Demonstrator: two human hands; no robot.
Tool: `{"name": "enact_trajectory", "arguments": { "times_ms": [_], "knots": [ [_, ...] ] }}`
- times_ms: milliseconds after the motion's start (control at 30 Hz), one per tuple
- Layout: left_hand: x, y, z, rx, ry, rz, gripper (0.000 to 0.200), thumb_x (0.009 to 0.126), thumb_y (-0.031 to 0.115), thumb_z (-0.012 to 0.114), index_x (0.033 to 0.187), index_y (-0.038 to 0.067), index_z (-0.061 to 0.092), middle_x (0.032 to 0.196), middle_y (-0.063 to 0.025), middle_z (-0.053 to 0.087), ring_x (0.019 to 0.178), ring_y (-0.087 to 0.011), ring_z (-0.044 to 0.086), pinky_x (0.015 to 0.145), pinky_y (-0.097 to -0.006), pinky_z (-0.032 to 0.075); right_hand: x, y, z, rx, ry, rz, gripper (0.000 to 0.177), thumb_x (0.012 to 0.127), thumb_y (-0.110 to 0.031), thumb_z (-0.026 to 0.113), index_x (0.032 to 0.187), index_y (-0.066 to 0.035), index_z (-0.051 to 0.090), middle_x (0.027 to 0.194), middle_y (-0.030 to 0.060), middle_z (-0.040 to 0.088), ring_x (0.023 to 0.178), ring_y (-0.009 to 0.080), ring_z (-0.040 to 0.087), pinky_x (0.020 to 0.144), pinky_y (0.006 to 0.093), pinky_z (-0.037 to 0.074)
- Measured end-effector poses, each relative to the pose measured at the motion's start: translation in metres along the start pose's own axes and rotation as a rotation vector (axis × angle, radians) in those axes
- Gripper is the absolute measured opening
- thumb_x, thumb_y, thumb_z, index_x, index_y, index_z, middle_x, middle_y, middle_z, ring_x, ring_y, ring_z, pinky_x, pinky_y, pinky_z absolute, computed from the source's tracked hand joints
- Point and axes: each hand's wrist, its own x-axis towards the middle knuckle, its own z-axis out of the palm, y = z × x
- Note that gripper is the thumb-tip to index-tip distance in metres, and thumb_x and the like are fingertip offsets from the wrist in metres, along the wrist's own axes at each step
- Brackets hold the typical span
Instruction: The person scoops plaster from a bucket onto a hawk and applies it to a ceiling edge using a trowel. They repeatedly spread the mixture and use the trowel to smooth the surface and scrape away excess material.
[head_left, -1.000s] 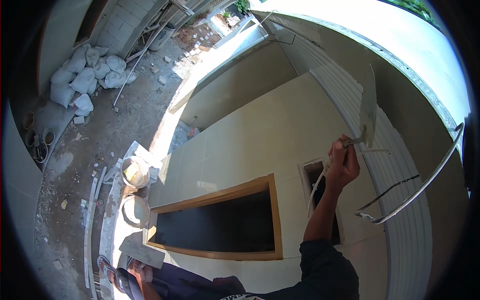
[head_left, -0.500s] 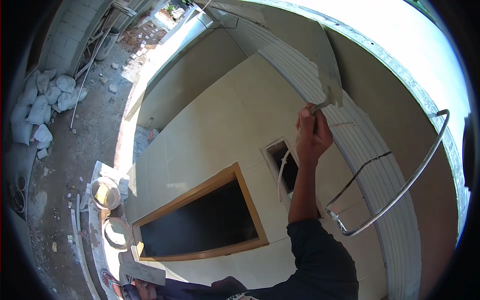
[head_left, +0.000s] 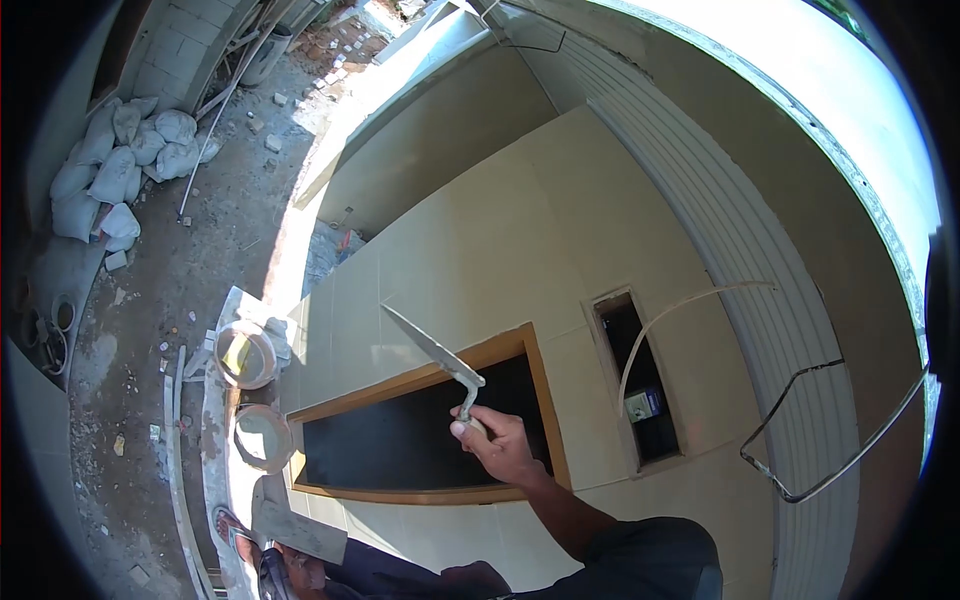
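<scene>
My right hand (head_left: 497,445) is closed round the handle of a pointed trowel (head_left: 430,342). The blade points up and left, in front of the tiled wall and the wood-framed dark opening (head_left: 420,430). At the bottom left, my left hand (head_left: 302,572) grips a flat grey board (head_left: 305,532); little of its fingers shows. Two round buckets (head_left: 247,355) stand just beyond the board. Right of the trowel is a narrow wall recess (head_left: 640,385), with a thin pale conduit curving past it.
Bent dark rods (head_left: 790,492) stick out at the right by the ribbed white strip (head_left: 740,240). White sacks (head_left: 115,165) are piled at the upper left. Rubble and long strips (head_left: 175,450) lie on the ground. A sandalled foot (head_left: 235,535) shows at the lower left.
My right hand has come down and left with the trowel, from the upper strip to in front of the framed opening. The view has shifted, and the whole recess now shows. My left hand still holds the board.
</scene>
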Motion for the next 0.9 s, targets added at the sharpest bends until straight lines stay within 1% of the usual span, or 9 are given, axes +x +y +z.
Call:
{"name": "enact_trajectory", "arguments": {
  "times_ms": [100,200,233,367,467,633,800,867,900],
  "knots": [
    [-0.009,-0.006,-0.003,-0.017,0.015,0.023,0.051,0.081,0.009,0.063,0.128,0.003,0.045,0.119,-0.0104,0.057,0.109,-0.0278,0.058,0.095,-0.0443,0.049,-0.011,0.05,0.06,-0.018,-0.227,0.189,0.029,0.091,-0.026,0.065,0.103,0.0,0.065,0.066,0.0054,0.058,0.059,0.0082,0.053,0.055,0.0265,0.045],
    [-0.03,0.021,0.048,0.035,0.191,0.005,0.063,0.072,0.011,0.068,0.128,0.0,0.044,0.122,-0.0129,0.055,0.113,-0.0295,0.055,0.098,-0.0428,0.046,-0.029,0.091,0.111,-0.083,-0.426,0.348,0.031,0.091,-0.028,0.064,0.1,0.001,0.065,0.062,0.0099,0.053,0.056,0.0115,0.045,0.055,0.0308,0.042],
    [-0.034,0.026,0.045,0.057,0.18,0.012,0.063,0.077,0.017,0.069,0.131,0.001,0.042,0.123,-0.0123,0.054,0.116,-0.0292,0.054,0.1,-0.0438,0.045,-0.036,0.104,0.129,-0.05,-0.435,0.355,0.032,0.091,-0.03,0.063,0.095,0.002,0.064,0.061,0.0101,0.05,0.055,0.0121,0.043,0.053,0.0317,0.039],
    [-0.021,0.053,0.036,0.166,0.234,0.016,0.056,0.079,0.012,0.061,0.132,0.004,0.045,0.123,-0.009,0.056,0.114,-0.0255,0.056,0.098,-0.0414,0.047,-0.043,0.142,0.194,-0.028,-0.621,0.594,0.036,0.09,-0.032,0.063,0.084,0.003,0.061,0.057,0.0071,0.044,0.056,0.0125,0.039,0.053,0.0348,0.035],
    [0.014,0.071,0.029,0.173,0.336,0.016,0.054,0.075,0.004,0.063,0.127,0.003,0.049,0.119,-0.0085,0.059,0.111,-0.025,0.059,0.097,-0.0409,0.048,-0.048,0.187,0.247,-0.084,-0.619,0.491,0.033,0.084,-0.027,0.068,0.088,0.005,0.061,0.062,0.0129,0.054,0.057,0.0157,0.048,0.056,0.0371,0.04],
    [0.073,0.075,-0.011,0.131,0.378,0.034,0.049,0.083,0.012,0.064,0.129,0.004,0.049,0.124,-0.0105,0.058,0.112,-0.0262,0.058,0.097,-0.0414,0.047,-0.032,0.235,0.319,-0.082,-0.627,0.574,0.03,0.083,-0.023,0.067,0.093,0.005,0.061,0.08,0.0236,0.065,0.079,0.0391,0.064,0.07,0.0441,0.048],
    [0.101,0.065,-0.045,0.203,0.507,-0.066,0.046,0.087,0.017,0.059,0.129,0.004,0.048,0.124,-0.0112,0.057,0.114,-0.0283,0.056,0.099,-0.0437,0.046,0.025,0.288,0.391,-0.301,-0.719,0.537,0.029,0.084,-0.021,0.058,0.1,0.003,0.059,0.099,0.0272,0.064,0.098,0.0422,0.061,0.086,0.0493,0.046],
    [0.102,0.064,-0.056,0.044,0.386,-0.069,0.049,0.086,0.018,0.053,0.132,0.004,0.045,0.128,-0.0131,0.054,0.115,-0.0301,0.056,0.101,-0.0447,0.045,0.056,0.309,0.424,-0.375,-0.699,0.539,0.027,0.084,-0.019,0.056,0.098,0.003,0.062,0.1,0.0261,0.065,0.103,0.0423,0.06,0.089,0.0496,0.047],
    [0.108,0.064,-0.048,0.095,0.523,-0.113,0.05,0.086,0.017,0.051,0.133,0.004,0.044,0.13,-0.0142,0.053,0.116,-0.0304,0.055,0.101,-0.0447,0.045,0.072,0.322,0.444,-0.385,-0.694,0.518,0.025,0.083,-0.018,0.056,0.096,0.003,0.064,0.1,0.0252,0.065,0.102,0.0413,0.061,0.087,0.0489,0.048]
  ]
}}
